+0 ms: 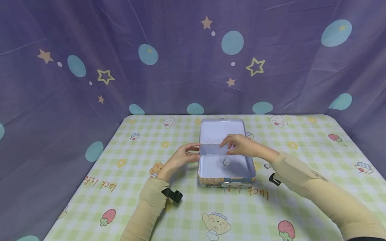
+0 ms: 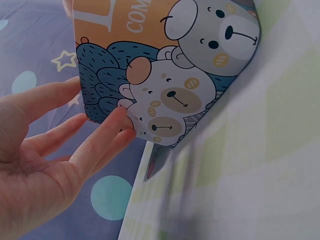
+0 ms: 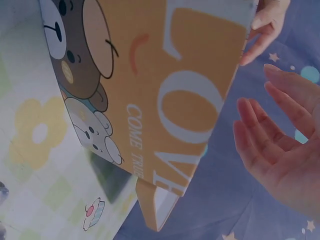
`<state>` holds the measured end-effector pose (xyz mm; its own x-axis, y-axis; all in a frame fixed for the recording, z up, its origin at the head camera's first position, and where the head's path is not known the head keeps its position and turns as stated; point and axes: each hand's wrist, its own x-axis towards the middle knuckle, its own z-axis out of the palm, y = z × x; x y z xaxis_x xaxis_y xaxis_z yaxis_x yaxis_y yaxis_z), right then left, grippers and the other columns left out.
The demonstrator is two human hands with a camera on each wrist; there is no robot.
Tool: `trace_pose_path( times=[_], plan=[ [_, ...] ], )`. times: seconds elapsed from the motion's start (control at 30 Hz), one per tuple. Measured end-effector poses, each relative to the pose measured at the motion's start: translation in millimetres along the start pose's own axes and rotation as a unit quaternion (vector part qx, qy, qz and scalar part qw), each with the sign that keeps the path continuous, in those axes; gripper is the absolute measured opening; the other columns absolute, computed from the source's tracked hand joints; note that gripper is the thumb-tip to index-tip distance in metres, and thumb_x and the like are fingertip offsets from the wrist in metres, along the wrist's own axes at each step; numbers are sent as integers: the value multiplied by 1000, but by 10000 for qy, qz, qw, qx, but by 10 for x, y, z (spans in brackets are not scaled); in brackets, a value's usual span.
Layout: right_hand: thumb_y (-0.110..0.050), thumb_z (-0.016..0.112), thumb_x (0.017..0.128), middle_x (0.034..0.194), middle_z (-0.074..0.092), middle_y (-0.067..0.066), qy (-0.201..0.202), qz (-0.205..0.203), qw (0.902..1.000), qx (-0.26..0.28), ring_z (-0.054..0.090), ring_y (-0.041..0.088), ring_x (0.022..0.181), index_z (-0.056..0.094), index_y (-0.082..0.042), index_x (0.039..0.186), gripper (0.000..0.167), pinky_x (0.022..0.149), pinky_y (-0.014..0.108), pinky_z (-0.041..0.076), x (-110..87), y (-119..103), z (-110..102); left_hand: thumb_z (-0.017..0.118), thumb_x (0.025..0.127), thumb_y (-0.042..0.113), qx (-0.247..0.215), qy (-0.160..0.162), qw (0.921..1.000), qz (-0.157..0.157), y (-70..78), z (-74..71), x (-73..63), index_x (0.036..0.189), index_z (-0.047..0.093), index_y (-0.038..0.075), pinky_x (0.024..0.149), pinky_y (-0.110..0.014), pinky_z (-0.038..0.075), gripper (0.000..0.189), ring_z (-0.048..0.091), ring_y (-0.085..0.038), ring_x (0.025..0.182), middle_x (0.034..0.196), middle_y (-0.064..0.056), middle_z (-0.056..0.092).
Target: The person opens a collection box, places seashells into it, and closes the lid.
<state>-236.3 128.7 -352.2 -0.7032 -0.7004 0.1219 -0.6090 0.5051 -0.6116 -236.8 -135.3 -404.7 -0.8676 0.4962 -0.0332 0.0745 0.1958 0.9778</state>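
A hinged tin box [image 1: 227,182] with printed bears stands on the table, its pale lid [image 1: 222,131] tipped back away from me. Inside, a small clear, shiny piece [image 1: 226,162] lies on the floor of the box. My left hand [image 1: 180,157] touches the box's left side, fingertips against the printed wall [image 2: 165,95] and at the rim, fingers nearly straight. Over the box hovers my right hand [image 1: 241,146], its fingers loosely bent. In the right wrist view nothing shows between that hand's fingers [image 3: 260,125] and thumb.
Another small shiny piece [image 1: 267,166] lies on the table right of the box, close to the right sleeve. A green-and-white checked cloth [image 1: 187,217] covers the table. Behind it hangs a purple curtain [image 1: 181,83] with stars.
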Motion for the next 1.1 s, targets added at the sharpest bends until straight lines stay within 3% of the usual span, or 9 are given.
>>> trace_pose_path(
  times=[0.23,0.6,1.1],
  plan=[
    [-8,64,80,101,59,7,280,149,9995,70,57,26,87,62,-5,106,27,79,42,49,-169,20,-40,59,82,2,-4,9,10000,0,-3,-1,-10,129,39,-3,85,-33,50,51,45,-42,111,124,-29,43],
    [-5,66,77,98,62,12,1067,155,9942,16,59,21,82,63,0,103,27,75,35,52,-469,136,-127,59,82,2,-14,66,10000,-67,8,-4,-17,129,41,-1,84,-32,50,50,49,-38,109,123,-27,45],
    [-15,62,83,102,62,7,1428,845,9861,-85,59,14,84,62,-5,108,27,77,33,51,-881,306,-261,59,82,4,66,53,10000,14,11,-3,-19,129,41,-1,84,-33,50,50,48,-39,110,123,-26,45]
  ],
)
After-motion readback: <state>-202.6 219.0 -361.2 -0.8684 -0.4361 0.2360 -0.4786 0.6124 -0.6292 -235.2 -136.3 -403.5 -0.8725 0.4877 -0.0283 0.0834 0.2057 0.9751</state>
